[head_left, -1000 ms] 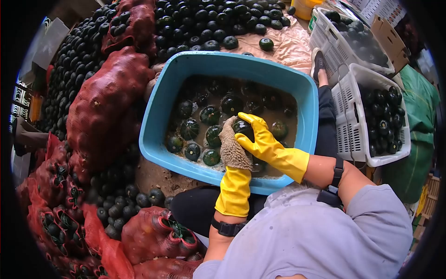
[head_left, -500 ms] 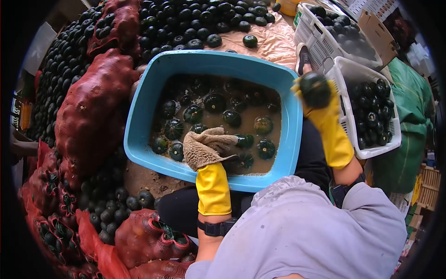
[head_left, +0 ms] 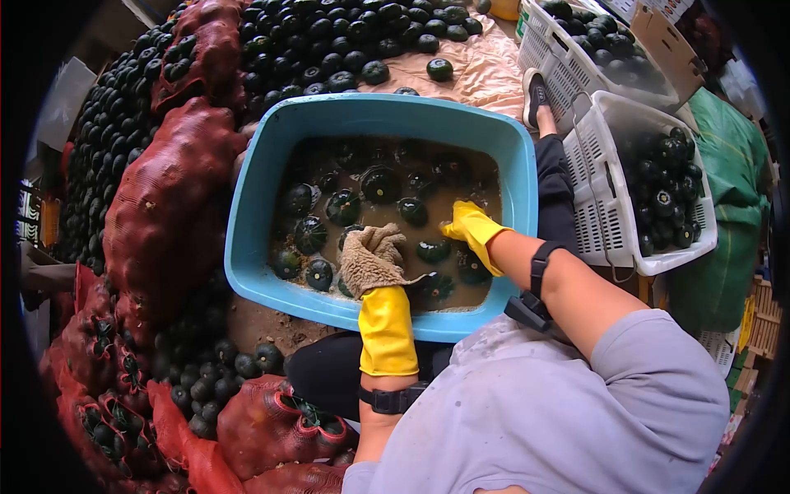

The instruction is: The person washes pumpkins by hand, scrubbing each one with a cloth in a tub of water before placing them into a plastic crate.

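Observation:
A blue plastic tub (head_left: 251, 202) of muddy water holds several dark green round squashes (head_left: 379, 184), partly afloat. My left hand (head_left: 374, 259) is over the tub's near side, covered by a shaggy tan cloth (head_left: 370, 262) like a mitt above a yellow rubber glove (head_left: 388, 333). The cloth hides its fingers. Close beside it a small squash (head_left: 310, 235) floats to the left. My right hand (head_left: 476, 229), in a yellow rubber glove, reaches into the right part of the water with bent, closed fingers. Whatever lies under them is hidden.
Two white crates of squashes (head_left: 605, 165) stand at the right, beside a green sack (head_left: 716, 239). Red mesh sacks (head_left: 169, 198) crowd the left. A large heap of squashes (head_left: 329, 41) spreads behind the tub onto a tan sheet (head_left: 485, 70). My shoe (head_left: 535, 97) rests near the crates.
My right hand has moved from beside the crate, where it held a squash, left and down into the tub. That squash no longer shows in it. The cloth on my left hand is folded differently.

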Tool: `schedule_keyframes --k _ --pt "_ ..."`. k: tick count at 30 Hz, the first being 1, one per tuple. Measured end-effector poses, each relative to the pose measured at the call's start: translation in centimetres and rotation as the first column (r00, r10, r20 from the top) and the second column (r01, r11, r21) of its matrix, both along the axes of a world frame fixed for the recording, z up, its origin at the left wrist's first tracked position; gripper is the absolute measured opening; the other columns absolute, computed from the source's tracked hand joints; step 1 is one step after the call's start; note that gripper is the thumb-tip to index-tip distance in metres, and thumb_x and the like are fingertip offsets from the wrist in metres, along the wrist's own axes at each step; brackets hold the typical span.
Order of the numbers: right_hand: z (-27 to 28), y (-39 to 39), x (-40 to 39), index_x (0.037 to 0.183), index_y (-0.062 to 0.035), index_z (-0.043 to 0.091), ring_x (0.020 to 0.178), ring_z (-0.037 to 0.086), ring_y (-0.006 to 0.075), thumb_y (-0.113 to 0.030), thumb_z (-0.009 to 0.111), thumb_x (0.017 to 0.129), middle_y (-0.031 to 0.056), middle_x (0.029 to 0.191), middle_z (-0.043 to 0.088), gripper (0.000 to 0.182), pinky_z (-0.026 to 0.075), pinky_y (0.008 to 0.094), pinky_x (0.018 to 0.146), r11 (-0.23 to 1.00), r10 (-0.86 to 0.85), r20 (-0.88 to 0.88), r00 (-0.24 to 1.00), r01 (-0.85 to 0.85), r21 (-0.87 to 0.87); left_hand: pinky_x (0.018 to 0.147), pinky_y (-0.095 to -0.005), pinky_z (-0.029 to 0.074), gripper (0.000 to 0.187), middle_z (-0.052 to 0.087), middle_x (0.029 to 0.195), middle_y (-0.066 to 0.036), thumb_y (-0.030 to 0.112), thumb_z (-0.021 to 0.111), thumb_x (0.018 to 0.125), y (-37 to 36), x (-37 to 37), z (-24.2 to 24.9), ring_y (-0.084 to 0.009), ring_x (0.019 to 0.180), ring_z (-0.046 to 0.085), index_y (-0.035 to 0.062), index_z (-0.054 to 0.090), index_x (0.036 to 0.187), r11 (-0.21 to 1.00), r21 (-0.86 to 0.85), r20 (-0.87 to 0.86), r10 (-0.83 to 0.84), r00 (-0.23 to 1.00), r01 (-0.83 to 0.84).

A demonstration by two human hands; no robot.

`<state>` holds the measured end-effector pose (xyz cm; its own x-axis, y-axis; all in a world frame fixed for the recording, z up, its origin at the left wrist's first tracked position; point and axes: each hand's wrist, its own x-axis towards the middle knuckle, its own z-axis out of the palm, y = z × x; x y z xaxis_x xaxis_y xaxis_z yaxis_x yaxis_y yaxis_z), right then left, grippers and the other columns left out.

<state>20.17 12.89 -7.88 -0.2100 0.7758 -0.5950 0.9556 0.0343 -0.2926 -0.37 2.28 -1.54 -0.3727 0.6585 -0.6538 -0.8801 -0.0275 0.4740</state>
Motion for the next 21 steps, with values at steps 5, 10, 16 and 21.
schedule_keyframes --k 5,10,16,21 --pt "-3.4 -0.7 -0.4 0.132 -0.0066 0.066 0.109 0.071 0.0303 -0.031 0.078 0.093 0.0145 0.122 0.073 0.047 0.059 0.0463 0.093 0.731 -0.679 -0.610 0.408 0.307 -0.609 0.064 -0.0357 0.063 0.035 0.070 0.099 -0.028 0.022 0.056 0.097 0.2 -0.4 -0.9 -0.0339 0.074 0.071 -0.0094 0.057 0.112 0.997 -0.028 -0.013 -0.067 0.998 0.067" --pt "3.6 0.4 -1.1 0.131 -0.0119 0.066 0.112 0.069 0.0274 -0.038 0.070 0.101 0.0119 0.122 0.071 0.040 0.060 0.0506 0.093 0.191 -0.977 -0.190 -0.100 0.008 -0.982 0.063 -0.0343 0.058 0.011 0.068 0.090 -0.020 0.001 0.051 0.097 0.1 0.8 -0.7 -0.0304 0.084 0.071 -0.0054 0.059 0.101 0.988 0.156 -0.267 0.033 0.963 0.010" --pt "6.0 -7.0 -5.6 0.130 -0.0076 0.070 0.119 0.066 0.0236 -0.035 0.072 0.100 0.0132 0.135 0.067 0.041 0.050 0.0404 0.105 0.987 -0.042 -0.962 0.270 0.163 0.002 0.089 -0.0335 0.057 0.021 0.069 0.113 -0.016 0.009 0.063 0.098 1.8 -0.3 -2.3 -0.0235 0.099 0.069 -0.0025 0.064 0.116 0.834 -0.431 -0.890 -0.456 -0.008 0.344" --pt "7.8 -2.8 -8.1 0.125 -0.0041 0.068 0.111 0.067 0.0274 -0.027 0.082 0.090 0.0167 0.123 0.070 0.045 0.052 0.0381 0.100 0.870 -0.259 -0.818 0.514 0.491 0.033 0.097 -0.0368 0.053 0.026 0.063 0.118 -0.021 0.017 0.060 0.102 0.2 6.6 0.2 -0.0297 0.108 0.064 0.0005 0.059 0.121 0.937 0.130 -0.660 -0.161 0.734 0.323"
